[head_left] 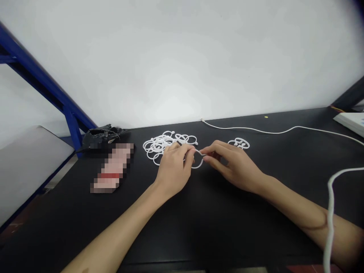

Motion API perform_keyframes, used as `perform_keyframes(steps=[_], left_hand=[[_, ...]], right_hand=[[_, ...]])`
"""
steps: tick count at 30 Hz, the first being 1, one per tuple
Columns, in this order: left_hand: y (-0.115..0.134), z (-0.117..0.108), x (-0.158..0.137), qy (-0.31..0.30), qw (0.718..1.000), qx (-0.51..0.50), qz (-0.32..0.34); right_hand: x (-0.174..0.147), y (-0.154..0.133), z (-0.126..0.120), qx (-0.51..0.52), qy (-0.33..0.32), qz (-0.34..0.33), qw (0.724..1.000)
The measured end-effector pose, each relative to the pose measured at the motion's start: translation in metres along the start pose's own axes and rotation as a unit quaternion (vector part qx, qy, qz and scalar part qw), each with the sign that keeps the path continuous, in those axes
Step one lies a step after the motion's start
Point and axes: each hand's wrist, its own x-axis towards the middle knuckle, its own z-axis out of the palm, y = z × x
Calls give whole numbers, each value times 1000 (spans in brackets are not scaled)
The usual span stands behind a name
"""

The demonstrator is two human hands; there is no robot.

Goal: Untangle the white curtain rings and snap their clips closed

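Between my two hands is a thin white plastic ring [197,167], held just above the black table. My left hand [175,165] pinches its left side between thumb and fingers. On the right side, my right hand [233,163] grips the ring's end with thumb and fingertips. Behind my left hand lies a loose pile of similar white rings [159,143], some with small knobs; my hand hides part of it. A smaller group of white rings [242,143] rests just beyond my right hand.
The black table [170,235] meets a white wall [182,57]. At left lie a crumpled black plastic bag [99,138] and a pixelated pinkish item [113,167]. A white cable [256,131] crosses the back; another white cord [330,212] hangs before my right forearm. Blue metal framing [48,81] stands left.
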Motion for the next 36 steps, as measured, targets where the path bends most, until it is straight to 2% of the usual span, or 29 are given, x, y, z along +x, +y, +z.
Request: perform_keyframes(steps=[3,5,11,16,25,30,33,36], left_hand=[[1,-2,1,-12,999,-38,-30],[1,-1,0,-8,999,-37,-25],[-3,5,-4,24,995,55,73],[-4,7,-4,33,994,57,90],[2,10,-5,40,995,55,68],[1,11,-5,41,995,63,70],[-6,11,-3,35,993,92,63],[-19,9,1,39,987,142,56]], right_hand=[[0,2,1,0,-4,-6,1000],[0,3,2,-5,18,-10,1000],[1,5,3,-44,76,-3,996],[0,6,4,-58,67,32,996],[1,1,5,-47,41,103,993],[1,1,7,-46,41,101,993],[2,7,4,-97,49,95,989],[3,24,-7,-236,66,135,960]])
